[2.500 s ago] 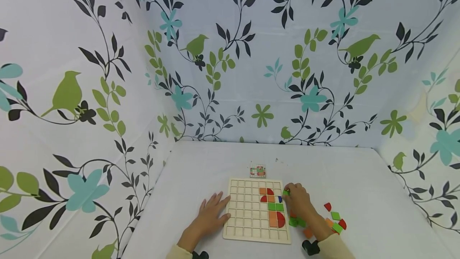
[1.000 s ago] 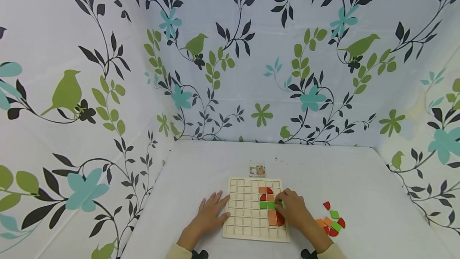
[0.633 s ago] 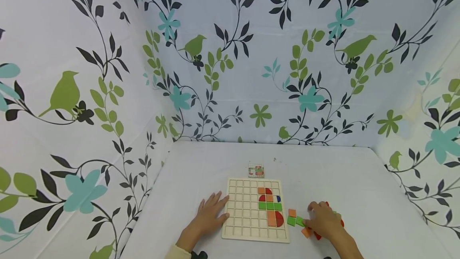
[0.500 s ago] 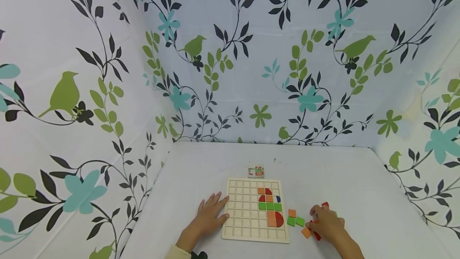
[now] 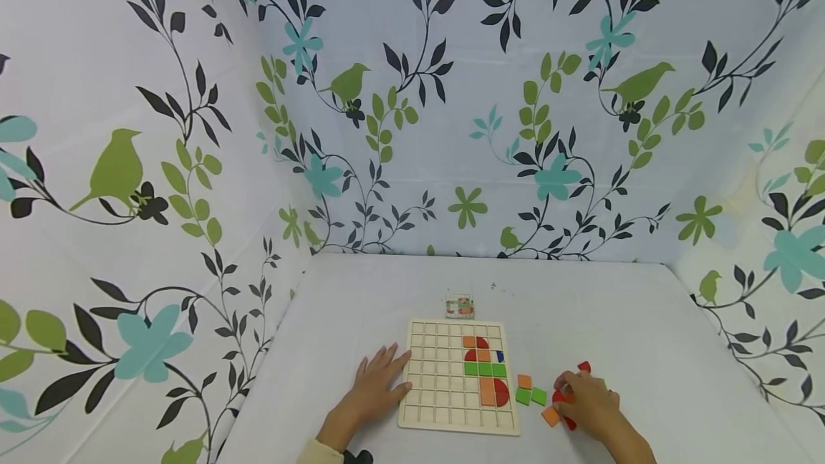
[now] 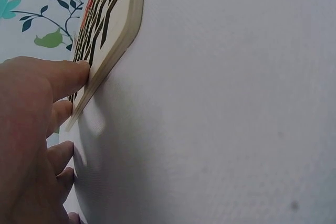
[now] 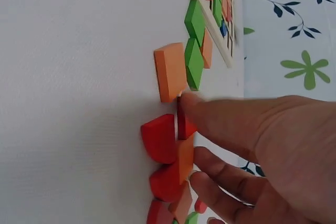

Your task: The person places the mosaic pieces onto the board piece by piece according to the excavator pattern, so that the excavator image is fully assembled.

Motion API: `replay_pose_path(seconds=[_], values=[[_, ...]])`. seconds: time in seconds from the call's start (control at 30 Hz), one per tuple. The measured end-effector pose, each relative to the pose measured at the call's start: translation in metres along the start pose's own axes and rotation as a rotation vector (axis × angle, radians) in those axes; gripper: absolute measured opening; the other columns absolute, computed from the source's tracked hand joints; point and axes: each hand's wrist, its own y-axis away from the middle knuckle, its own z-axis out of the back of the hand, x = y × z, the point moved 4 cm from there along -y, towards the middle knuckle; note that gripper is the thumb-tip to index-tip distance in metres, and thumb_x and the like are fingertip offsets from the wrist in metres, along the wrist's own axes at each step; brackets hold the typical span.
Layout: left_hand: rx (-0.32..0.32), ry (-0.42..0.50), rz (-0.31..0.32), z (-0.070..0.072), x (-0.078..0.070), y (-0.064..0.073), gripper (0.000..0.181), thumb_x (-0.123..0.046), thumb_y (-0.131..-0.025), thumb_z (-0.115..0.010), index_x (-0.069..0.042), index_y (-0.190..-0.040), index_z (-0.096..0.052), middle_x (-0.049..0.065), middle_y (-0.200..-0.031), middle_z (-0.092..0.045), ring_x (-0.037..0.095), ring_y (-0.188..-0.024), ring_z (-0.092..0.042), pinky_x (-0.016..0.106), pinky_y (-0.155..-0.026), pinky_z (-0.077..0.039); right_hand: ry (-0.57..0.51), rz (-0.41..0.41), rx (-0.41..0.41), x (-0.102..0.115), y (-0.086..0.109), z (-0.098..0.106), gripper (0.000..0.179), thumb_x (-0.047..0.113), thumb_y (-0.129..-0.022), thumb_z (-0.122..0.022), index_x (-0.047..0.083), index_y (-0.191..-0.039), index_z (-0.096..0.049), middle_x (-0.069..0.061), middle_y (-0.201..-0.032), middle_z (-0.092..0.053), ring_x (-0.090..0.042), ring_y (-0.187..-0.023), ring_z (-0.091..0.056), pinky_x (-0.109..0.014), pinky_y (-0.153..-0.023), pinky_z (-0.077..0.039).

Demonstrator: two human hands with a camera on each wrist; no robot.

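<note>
A wooden grid board (image 5: 435,378) lies on the white table, bearing orange, red, green and blue pieces in its right part. On its left edge rests my left hand (image 5: 379,387), fingers spread; the left wrist view has the thumb on the board's rim (image 6: 134,19). To the right of the board, my right hand (image 5: 589,403) is low over loose pieces. Between its thumb and curved forefinger it pinches a red rounded piece (image 5: 558,396). The right wrist view shows the thumb at that piece's end, beside an orange square (image 7: 170,72) and another red rounded piece (image 7: 159,137).
Two green squares (image 5: 538,396) and an orange square (image 5: 525,382) lie just right of the board. A red piece (image 5: 584,366) shows beyond the right hand, which hides part of the pile. Behind the board is a small pattern card (image 5: 460,306). Floral cloth (image 5: 412,127) hangs around the table.
My right hand has brought a green square onto the board, turning the green row from two into three, then moved right to the loose pieces. The left hand has stayed put.
</note>
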Motion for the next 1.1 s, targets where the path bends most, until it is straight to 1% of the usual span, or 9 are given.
replay_pose_path(seconds=[0.1, 0.2, 0.33, 0.43, 0.53, 0.63, 0.9, 0.97, 1.1], values=[[0.002, -0.004, 0.003, 0.000, 0.001, 0.000, 0.063, -0.041, -0.103, -0.064, -0.019, -0.160, -0.046, 0.018, -0.171, -0.033, 0.047, -0.158, -0.025, 0.078, -0.122, -0.011, 0.001, 0.024, -0.012, 0.000, -0.002, -0.001, 0.031, 0.028, -0.088, -0.086, 0.014, -0.107, -0.066, -0.001, -0.099, -0.060, -0.029, -0.096, -0.059, -0.055, -0.076, -0.046], [0.003, -0.005, 0.001, 0.000, 0.001, 0.000, 0.064, -0.042, -0.103, -0.064, -0.020, -0.161, -0.046, 0.018, -0.171, -0.033, 0.046, -0.158, -0.026, 0.077, -0.122, -0.012, 0.011, 0.037, -0.055, 0.002, -0.005, -0.002, 0.030, 0.029, -0.090, -0.084, 0.013, -0.107, -0.065, -0.001, -0.094, -0.057, -0.025, -0.089, -0.056, -0.049, -0.073, -0.043], [-0.002, -0.010, 0.003, 0.001, 0.000, 0.001, 0.064, -0.042, -0.103, -0.065, -0.020, -0.160, -0.047, 0.018, -0.170, -0.034, 0.046, -0.158, -0.026, 0.078, -0.122, -0.012, 0.033, 0.043, -0.126, 0.002, -0.010, -0.004, 0.030, 0.030, -0.091, -0.082, 0.010, -0.106, -0.065, -0.002, -0.091, -0.057, -0.023, -0.083, -0.052, -0.050, -0.073, -0.044], [0.002, -0.012, 0.007, 0.002, -0.001, 0.001, 0.064, -0.043, -0.103, -0.064, -0.020, -0.160, -0.047, 0.018, -0.170, -0.034, 0.046, -0.158, -0.026, 0.078, -0.122, -0.012, 0.029, 0.051, -0.157, 0.002, -0.013, -0.006, 0.032, 0.027, -0.091, -0.083, 0.006, -0.109, -0.067, -0.005, -0.098, -0.062, -0.024, -0.088, -0.056, -0.057, -0.081, -0.052], [0.004, -0.015, 0.007, 0.003, -0.002, 0.002, 0.064, -0.043, -0.103, -0.064, -0.020, -0.160, -0.048, 0.018, -0.170, -0.034, 0.046, -0.158, -0.027, 0.078, -0.122, -0.013, 0.009, 0.075, -0.176, 0.003, -0.017, -0.008, 0.034, 0.023, -0.091, -0.083, 0.003, -0.113, -0.068, -0.010, -0.107, -0.066, -0.026, -0.096, -0.060, -0.058, -0.091, -0.056], [0.001, -0.014, 0.008, 0.004, -0.002, 0.003, 0.063, -0.042, -0.103, -0.064, -0.019, -0.160, -0.047, 0.019, -0.170, -0.034, 0.046, -0.158, -0.026, 0.078, -0.122, -0.012, -0.014, 0.088, -0.189, 0.005, -0.022, -0.009, 0.033, 0.021, -0.092, -0.083, 0.001, -0.112, -0.066, -0.011, -0.107, -0.064, -0.025, -0.096, -0.059, -0.054, -0.093, -0.058], [-0.003, -0.008, 0.009, 0.005, -0.001, 0.003, 0.063, -0.040, -0.103, -0.065, -0.018, -0.160, -0.047, 0.019, -0.170, -0.034, 0.046, -0.158, -0.026, 0.078, -0.122, -0.012, -0.049, 0.103, -0.199, 0.010, -0.040, -0.014, 0.018, 0.017, -0.095, -0.079, 0.006, -0.104, -0.068, -0.004, -0.095, -0.058, -0.021, -0.088, -0.052, -0.040, -0.080, -0.054], [0.000, -0.005, 0.011, 0.005, -0.002, 0.003, 0.063, -0.041, -0.103, -0.064, -0.019, -0.160, -0.047, 0.019, -0.170, -0.034, 0.046, -0.158, -0.026, 0.078, -0.122, -0.012, -0.063, 0.097, -0.196, 0.011, -0.044, -0.015, 0.017, 0.016, -0.095, -0.079, 0.005, -0.104, -0.069, -0.004, -0.094, -0.059, -0.020, -0.087, -0.053, -0.039, -0.080, -0.055], [0.002, -0.001, 0.007, 0.005, -0.003, 0.003, 0.064, -0.041, -0.103, -0.065, -0.019, -0.160, -0.047, 0.019, -0.170, -0.033, 0.047, -0.158, -0.026, 0.078, -0.122, -0.012, -0.087, 0.048, -0.173, 0.011, -0.045, -0.016, 0.025, 0.017, -0.093, -0.082, 0.003, -0.111, -0.070, -0.008, -0.100, -0.062, -0.020, -0.089, -0.056, -0.042, -0.084, -0.057]])
